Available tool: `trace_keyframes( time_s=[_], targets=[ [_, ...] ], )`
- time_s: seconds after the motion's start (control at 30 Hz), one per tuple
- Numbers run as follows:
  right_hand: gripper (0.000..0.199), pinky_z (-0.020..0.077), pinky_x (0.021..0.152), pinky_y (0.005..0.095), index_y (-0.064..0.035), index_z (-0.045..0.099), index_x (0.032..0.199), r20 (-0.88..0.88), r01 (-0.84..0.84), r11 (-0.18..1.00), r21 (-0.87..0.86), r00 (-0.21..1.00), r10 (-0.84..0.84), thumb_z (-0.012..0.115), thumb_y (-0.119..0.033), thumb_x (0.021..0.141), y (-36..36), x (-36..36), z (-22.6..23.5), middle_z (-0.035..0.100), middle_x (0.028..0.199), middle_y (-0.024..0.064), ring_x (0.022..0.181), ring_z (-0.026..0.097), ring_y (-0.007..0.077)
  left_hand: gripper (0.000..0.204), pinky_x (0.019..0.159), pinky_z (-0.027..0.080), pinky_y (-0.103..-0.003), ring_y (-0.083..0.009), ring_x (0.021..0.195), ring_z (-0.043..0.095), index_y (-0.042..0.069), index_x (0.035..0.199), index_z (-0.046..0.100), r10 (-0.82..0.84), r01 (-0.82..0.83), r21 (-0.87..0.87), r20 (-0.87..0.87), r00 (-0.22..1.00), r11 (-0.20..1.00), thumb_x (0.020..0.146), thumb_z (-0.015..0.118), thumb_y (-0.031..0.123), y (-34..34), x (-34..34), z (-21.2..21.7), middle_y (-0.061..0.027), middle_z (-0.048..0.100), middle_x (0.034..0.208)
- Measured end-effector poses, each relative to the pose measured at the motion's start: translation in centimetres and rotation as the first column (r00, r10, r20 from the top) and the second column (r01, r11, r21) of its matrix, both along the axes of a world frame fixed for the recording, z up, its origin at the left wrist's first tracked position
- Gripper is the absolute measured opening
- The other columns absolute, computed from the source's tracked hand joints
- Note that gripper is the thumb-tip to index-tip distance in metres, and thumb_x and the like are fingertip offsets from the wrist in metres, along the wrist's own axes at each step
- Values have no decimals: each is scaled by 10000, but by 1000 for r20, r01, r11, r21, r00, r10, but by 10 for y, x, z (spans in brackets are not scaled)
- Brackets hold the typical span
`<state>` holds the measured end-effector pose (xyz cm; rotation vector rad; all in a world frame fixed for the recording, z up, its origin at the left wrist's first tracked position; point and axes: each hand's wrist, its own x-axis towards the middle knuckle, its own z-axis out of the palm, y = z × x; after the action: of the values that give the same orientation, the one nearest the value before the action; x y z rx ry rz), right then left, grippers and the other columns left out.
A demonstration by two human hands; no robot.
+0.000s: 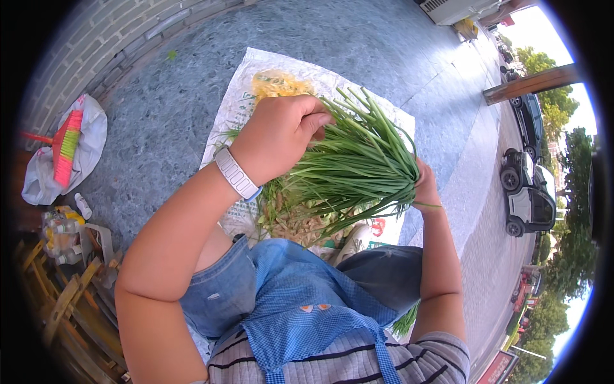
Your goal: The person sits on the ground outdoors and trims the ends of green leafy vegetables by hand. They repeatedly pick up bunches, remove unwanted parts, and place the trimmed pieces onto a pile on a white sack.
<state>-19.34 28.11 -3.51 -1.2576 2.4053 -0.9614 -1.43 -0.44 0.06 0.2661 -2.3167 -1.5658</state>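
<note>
A thick bunch of garlic chives spreads out in front of me, its long green blades fanning to the left and away. My right hand is wrapped round the gathered end of the bunch. At the far left edge of the blades, my left hand is closed in a pinch; whatever its fingertips hold is hidden. A pale watch band circles the left wrist. Below the bunch lies a heap of plant scraps, partly covered by the blades.
A white printed sheet lies on grey paving, with a yellow plastic bag on it. To the left are a broom head on a white bag, several bottles and wooden slats. Parked cars stand at right.
</note>
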Motion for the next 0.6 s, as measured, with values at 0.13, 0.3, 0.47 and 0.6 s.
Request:
trace_keyframes(
  time_s=[0.13, 0.3, 0.47, 0.6],
  targets=[
    [464, 500, 802, 324, -58, 606, 1128, -16, 16, 999, 30, 1000, -16, 781, -123, 703, 2, -2, -1, 694, 958, 101, 853, 662, 222, 193, 660, 543, -264, -138, 781, 679, -20, 1039, 642, -50, 43, 135, 49, 998, 990, 977, 506, 104, 0, 2, 4, -80, 689, 844],
    [470, 501, 799, 336, -58, 602, 1131, -40, 0, 1000, 26, 999, 1, 780, -133, 703, 1, -1, 1, 695, 946, 110, 863, 672, 254, 198, 669, 557, -263, -154, 866, 679, -19, 1099, 581, -71, 61, 195, 44, 997, 979, 1009, 443, 91, 0, 4, 4, -83, 667, 994],
    [446, 490, 789, 330, -38, 615, 1113, 0, 13, 999, -33, 1000, -13, 774, -119, 704, 3, 1, 1, 680, 949, 108, 836, 639, 251, 188, 672, 554, -272, -172, 886, 682, -19, 1066, 567, -93, 93, 246, -12, 996, 965, 1017, 427, 96, 0, 3, 0, -90, 654, 1022],
    [475, 506, 770, 332, -57, 600, 1130, -38, -2, 1000, 20, 999, 3, 788, -129, 700, 5, -2, 3, 694, 909, 105, 822, 675, 240, 191, 668, 560, -293, -197, 807, 705, -38, 1019, 567, -63, 81, 265, -77, 995, 961, 1005, 448, 110, 3, 2, -3, -122, 680, 906]
  ],
)
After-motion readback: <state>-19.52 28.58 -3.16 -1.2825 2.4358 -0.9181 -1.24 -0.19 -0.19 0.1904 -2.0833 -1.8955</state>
